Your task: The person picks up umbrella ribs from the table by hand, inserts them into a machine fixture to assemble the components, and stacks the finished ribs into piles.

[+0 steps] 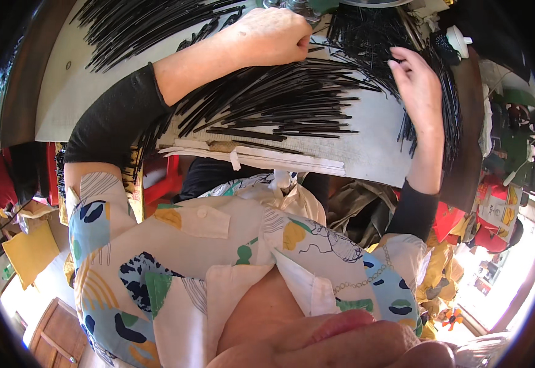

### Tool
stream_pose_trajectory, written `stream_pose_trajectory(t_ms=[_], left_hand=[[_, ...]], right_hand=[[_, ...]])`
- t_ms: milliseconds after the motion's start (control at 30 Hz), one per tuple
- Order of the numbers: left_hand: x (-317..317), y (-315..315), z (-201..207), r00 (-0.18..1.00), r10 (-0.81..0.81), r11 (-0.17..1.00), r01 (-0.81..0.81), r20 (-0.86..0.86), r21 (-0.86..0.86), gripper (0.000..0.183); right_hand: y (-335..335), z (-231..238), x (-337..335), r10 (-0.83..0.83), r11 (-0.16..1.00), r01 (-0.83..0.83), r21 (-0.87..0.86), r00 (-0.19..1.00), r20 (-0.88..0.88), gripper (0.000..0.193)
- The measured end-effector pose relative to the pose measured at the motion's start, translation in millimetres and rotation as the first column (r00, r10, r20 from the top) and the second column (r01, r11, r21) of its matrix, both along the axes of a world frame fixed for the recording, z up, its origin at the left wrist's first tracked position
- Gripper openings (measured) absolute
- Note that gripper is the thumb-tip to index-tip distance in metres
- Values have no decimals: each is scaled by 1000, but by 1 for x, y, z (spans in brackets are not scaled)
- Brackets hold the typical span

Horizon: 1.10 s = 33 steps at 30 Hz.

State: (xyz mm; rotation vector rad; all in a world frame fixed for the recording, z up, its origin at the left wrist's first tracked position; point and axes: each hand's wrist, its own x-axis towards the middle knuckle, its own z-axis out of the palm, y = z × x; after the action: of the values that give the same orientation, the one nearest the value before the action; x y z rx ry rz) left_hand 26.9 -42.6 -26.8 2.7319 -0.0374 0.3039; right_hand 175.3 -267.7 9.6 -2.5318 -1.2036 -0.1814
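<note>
My left hand (273, 38) is closed, reaching over the table beside a shiny metal part (292, 6) at the far edge. Its fingertips are turned away, so anything inside them is hidden. To the right, my right hand (419, 86) is half curled, with the thumb apart from the fingers and nothing visible between them. It hovers by a tangled heap of thin black sticks (365, 37). Below my left forearm lies a wide fanned layer of thin black sticks (273, 101). Another bundle of black sticks (132, 27) lies at the far left.
The pale tabletop (62, 92) has a dark wooden border (473, 141). A white strip (261, 158) runs along its near edge. A white-capped container (457, 43) stands at the far right. Below the table at left is a red stool (163, 181).
</note>
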Motion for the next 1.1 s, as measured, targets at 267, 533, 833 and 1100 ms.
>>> stream_pose_trajectory(t_ms=[267, 533, 833, 1100], left_hand=[[2, -7, 7, 1000, -28, 994, 28, -7, 101, 15], [-4, -2, 12, 999, 0, 999, -2, -46, -35, 14], [-12, -1, 14, 999, 42, 999, -42, -13, -26, 15], [-11, -4, 11, 999, 21, 996, -24, 39, 81, 14]], right_hand=[[49, -17, -36, 366, 931, -358, -77, 918, 155, 19], [63, -24, -37, 389, 921, -375, -104, 901, 192, 13], [64, -29, -41, 314, 835, -207, 510, 940, -132, 12], [63, -37, -35, 358, 829, 12, 559, 756, -547, 14]])
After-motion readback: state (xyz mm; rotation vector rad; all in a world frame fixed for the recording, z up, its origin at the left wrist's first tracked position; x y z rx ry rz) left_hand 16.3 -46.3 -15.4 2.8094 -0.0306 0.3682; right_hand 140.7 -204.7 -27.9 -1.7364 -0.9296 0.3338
